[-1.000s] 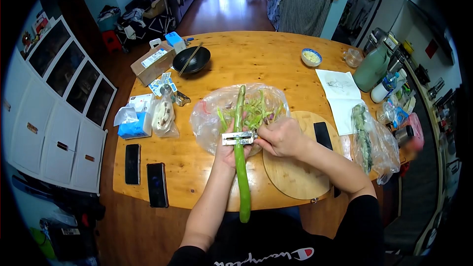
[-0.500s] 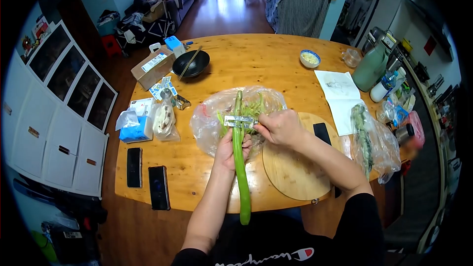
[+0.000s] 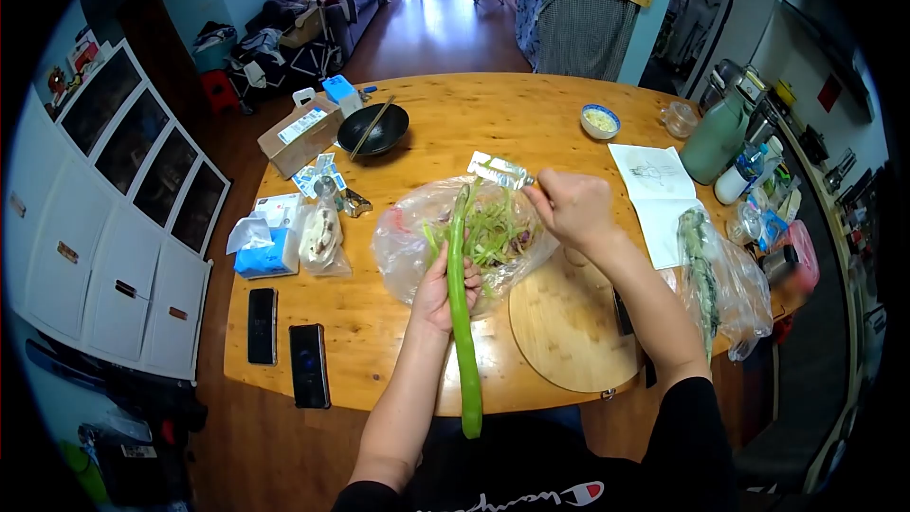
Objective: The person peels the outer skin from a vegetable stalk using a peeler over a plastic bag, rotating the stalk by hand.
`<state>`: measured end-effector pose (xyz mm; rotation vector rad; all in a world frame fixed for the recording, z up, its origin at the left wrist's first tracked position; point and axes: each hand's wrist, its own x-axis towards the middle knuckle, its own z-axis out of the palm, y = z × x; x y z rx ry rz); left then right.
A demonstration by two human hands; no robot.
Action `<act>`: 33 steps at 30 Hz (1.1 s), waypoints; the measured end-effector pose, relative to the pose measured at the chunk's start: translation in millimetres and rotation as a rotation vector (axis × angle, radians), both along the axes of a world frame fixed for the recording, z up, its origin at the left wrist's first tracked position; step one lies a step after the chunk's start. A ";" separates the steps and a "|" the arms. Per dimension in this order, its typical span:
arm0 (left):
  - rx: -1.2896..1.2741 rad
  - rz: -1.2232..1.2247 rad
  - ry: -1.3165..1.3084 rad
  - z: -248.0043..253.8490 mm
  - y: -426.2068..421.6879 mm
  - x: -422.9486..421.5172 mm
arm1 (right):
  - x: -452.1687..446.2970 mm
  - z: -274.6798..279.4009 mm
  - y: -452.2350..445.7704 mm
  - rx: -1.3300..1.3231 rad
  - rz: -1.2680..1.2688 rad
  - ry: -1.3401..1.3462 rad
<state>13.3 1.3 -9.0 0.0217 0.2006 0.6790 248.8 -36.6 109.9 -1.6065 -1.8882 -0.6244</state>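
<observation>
A long green stalk (image 3: 463, 322) stands lengthwise in front of me, its narrow tip pointing away. My left hand (image 3: 445, 290) is wrapped round its middle. In my right hand (image 3: 574, 207) is the handle of a metal peeler (image 3: 500, 171), whose head is just beyond the stalk's tip and apart from it. Below both lies a clear plastic bag (image 3: 403, 242) bearing a heap of green peelings (image 3: 498, 228), some with purplish bits.
A round wooden board (image 3: 569, 332) lies at the right, near a wrapped leafy vegetable (image 3: 700, 275) and an open notebook (image 3: 654, 190). Two phones (image 3: 309, 365), tissues (image 3: 265, 251) and a black bowl (image 3: 384, 133) are on the left. A green bottle (image 3: 713, 137) stands back right.
My right hand has moved the peeler away from me along the stalk, past its far tip and off it. My left hand still holds the stalk in about the same place.
</observation>
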 end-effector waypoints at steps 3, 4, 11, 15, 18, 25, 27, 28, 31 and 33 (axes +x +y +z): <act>-0.002 -0.006 -0.019 -2.8 1.0 0.9 | 6.2 19.7 -2.9 0.011 -0.051 0.001; -0.011 0.004 -0.019 -2.2 -0.1 0.9 | 7.8 24.5 -3.8 0.028 -0.051 0.003; -0.054 0.036 0.019 2.3 -1.2 -0.9 | 16.0 50.6 -12.5 0.093 -0.144 0.128; -0.120 0.071 0.084 10.7 -1.9 2.8 | -15.5 17.9 -30.8 -0.030 0.193 0.072; -0.165 0.105 0.171 27.7 -5.6 7.4 | -50.5 -19.9 -51.8 -0.310 0.383 -0.041; 0.009 0.024 -0.005 4.0 -1.3 1.1 | -59.3 -40.6 -46.5 -0.266 0.455 -0.009; -0.078 0.118 0.200 12.9 -4.5 4.3 | -50.9 -40.4 -29.6 -0.248 0.376 0.018; -0.024 -0.030 -0.132 2.4 -3.4 -0.1 | -48.6 -38.6 -24.4 -0.237 0.336 0.032; 0.020 0.008 0.035 8.2 -5.0 -2.1 | -53.2 -29.0 -29.3 -0.232 0.381 -0.027; 0.076 0.031 0.039 7.0 -6.5 -2.2 | -49.2 -34.2 -23.1 -0.220 0.346 0.025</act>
